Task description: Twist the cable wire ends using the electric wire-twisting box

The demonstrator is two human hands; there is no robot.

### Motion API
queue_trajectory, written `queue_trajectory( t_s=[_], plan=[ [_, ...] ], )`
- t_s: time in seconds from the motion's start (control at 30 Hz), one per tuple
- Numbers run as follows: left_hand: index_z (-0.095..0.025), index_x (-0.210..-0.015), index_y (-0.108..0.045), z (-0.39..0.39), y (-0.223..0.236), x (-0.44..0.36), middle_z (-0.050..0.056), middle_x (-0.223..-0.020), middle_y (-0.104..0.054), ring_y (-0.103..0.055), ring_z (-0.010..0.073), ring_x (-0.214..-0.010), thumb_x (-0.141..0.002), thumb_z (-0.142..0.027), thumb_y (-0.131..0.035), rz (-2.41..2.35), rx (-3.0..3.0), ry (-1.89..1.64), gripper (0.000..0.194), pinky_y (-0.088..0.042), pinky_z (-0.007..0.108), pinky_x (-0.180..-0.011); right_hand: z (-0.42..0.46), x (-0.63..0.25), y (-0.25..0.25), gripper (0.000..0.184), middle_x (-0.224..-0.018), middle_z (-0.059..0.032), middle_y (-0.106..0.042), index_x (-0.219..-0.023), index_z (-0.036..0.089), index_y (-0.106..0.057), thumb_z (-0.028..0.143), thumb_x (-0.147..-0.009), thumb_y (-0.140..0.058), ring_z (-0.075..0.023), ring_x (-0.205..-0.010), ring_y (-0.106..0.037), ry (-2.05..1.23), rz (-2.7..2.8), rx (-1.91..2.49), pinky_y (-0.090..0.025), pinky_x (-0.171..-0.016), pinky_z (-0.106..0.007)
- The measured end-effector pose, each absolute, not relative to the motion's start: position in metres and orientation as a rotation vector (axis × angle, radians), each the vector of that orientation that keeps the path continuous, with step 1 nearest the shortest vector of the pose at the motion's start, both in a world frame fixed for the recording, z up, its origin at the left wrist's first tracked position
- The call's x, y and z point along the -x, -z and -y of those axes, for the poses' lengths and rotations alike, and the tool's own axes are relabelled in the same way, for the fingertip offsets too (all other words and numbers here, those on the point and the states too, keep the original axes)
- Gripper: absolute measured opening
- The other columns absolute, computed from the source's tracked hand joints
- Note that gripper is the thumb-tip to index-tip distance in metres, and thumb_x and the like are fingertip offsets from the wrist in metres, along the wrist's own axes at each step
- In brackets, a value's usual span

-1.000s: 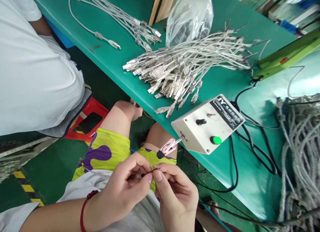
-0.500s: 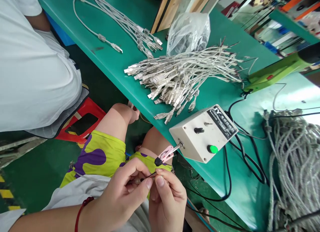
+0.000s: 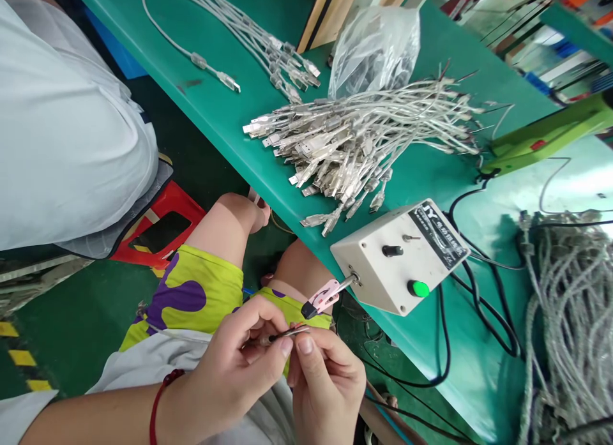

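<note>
My left hand [image 3: 239, 362] is closed in a pinch on a USB cable end [image 3: 261, 340], whose thin dark wires [image 3: 288, 332] poke out past the thumb. At the wire tips, my right hand [image 3: 325, 381] has thumb and forefinger pressed together on them; the exact contact is partly hidden. Just above the hands, a pink clip with a black tip [image 3: 320, 299] sticks out on a metal shaft from a white machine box [image 3: 383, 266]. The box carries a black switch [image 3: 393, 250] and a lit green button [image 3: 420, 288].
A pile of USB cables [image 3: 335, 145] lies on the green table [image 3: 211, 132], beside a clear plastic bag [image 3: 376, 55]. More cables [image 3: 258, 43] lie at the back, and a tangled bundle [image 3: 569, 324] at right. A green tool [image 3: 546, 135] lies nearby. Another person's white shirt [image 3: 71, 132] is at left.
The wires, spread between my hands before, now lie closer together with their tips showing above my right fingers. The view has shifted a little, so the table things sit further right.
</note>
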State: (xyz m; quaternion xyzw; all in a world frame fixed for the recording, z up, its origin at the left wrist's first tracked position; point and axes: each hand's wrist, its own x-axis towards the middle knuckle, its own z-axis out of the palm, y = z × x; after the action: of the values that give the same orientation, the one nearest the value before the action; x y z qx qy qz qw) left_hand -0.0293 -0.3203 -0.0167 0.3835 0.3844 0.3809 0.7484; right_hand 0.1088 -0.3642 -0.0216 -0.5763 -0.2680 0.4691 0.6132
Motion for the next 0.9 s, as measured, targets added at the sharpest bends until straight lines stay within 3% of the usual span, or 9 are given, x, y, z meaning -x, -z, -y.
queue_trajectory(
  t_s=[0.1,0.2,0.3,0.37,0.43,0.67,0.9],
  plan=[
    [-0.024,-0.098,-0.070,0.319,0.017,0.030,-0.003,-0.080,-0.067,-0.064,0.0126,-0.070,-0.105,-0.029,-0.077,-0.896,-0.870,-0.860,0.011,-0.051,0.017,-0.063,0.363,-0.112,0.022,0.020,-0.054,0.0001,-0.071,-0.084,0.027,-0.094,0.044,-0.096,-0.096,-0.0083,-0.039,-0.053,-1.105,0.632,1.348,-0.040,-0.042,-0.017],
    [-0.024,-0.094,-0.072,0.320,0.018,0.030,-0.003,-0.077,-0.064,-0.058,0.0117,-0.065,-0.102,-0.029,-0.080,-0.981,-0.904,-0.905,0.012,-0.046,0.017,-0.058,0.353,-0.116,0.021,0.038,-0.053,-0.0016,-0.068,-0.077,0.023,-0.092,0.055,-0.097,-0.091,-0.0094,-0.045,-0.052,-1.115,0.610,1.311,-0.040,-0.046,-0.019],
    [-0.023,-0.090,-0.071,0.320,0.020,0.028,-0.004,-0.072,-0.058,-0.050,0.0108,-0.060,-0.101,-0.031,-0.082,-1.030,-0.900,-0.960,0.017,-0.041,0.017,-0.054,0.336,-0.121,0.018,0.045,-0.076,-0.0050,-0.075,-0.100,0.023,-0.095,0.067,-0.091,-0.090,-0.0140,-0.064,-0.060,-1.190,0.352,1.220,-0.052,-0.058,-0.023],
    [-0.023,-0.090,-0.071,0.319,0.019,0.025,-0.004,-0.073,-0.057,-0.050,0.0107,-0.061,-0.101,-0.030,-0.083,-1.014,-0.882,-0.984,0.018,-0.043,0.017,-0.057,0.327,-0.124,0.017,0.053,-0.084,-0.0039,-0.071,-0.123,0.023,-0.092,0.066,-0.091,-0.089,-0.0140,-0.066,-0.055,-1.289,0.174,1.134,-0.053,-0.061,-0.025],
    [-0.024,-0.090,-0.071,0.316,0.016,0.023,-0.004,-0.076,-0.056,-0.051,0.0109,-0.064,-0.102,-0.029,-0.083,-0.972,-0.863,-1.011,0.018,-0.045,0.017,-0.060,0.323,-0.125,0.018,0.052,-0.079,0.0002,-0.062,-0.131,0.022,-0.089,0.059,-0.095,-0.088,-0.0113,-0.061,-0.044,-1.379,0.105,1.026,-0.048,-0.059,-0.024],
    [-0.024,-0.088,-0.071,0.306,0.006,0.019,-0.004,-0.078,-0.054,-0.045,0.0126,-0.067,-0.100,-0.024,-0.082,-0.899,-0.851,-1.065,0.017,-0.047,0.019,-0.063,0.324,-0.123,0.033,0.052,-0.061,0.0115,-0.036,-0.115,0.019,-0.091,0.063,-0.088,-0.100,-0.0055,-0.056,-0.014,-1.421,0.050,0.964,-0.032,-0.050,-0.015],
    [-0.024,-0.086,-0.067,0.311,0.015,0.015,-0.004,-0.076,-0.060,-0.053,0.0118,-0.065,-0.096,-0.018,-0.075,-0.978,-0.920,-1.094,0.015,-0.045,0.018,-0.061,0.312,-0.118,0.025,0.049,-0.057,0.0114,-0.039,-0.094,0.022,-0.090,0.056,-0.069,-0.114,-0.0065,-0.057,-0.024,-1.291,-0.024,1.078,-0.045,-0.054,-0.015]
  ],
)
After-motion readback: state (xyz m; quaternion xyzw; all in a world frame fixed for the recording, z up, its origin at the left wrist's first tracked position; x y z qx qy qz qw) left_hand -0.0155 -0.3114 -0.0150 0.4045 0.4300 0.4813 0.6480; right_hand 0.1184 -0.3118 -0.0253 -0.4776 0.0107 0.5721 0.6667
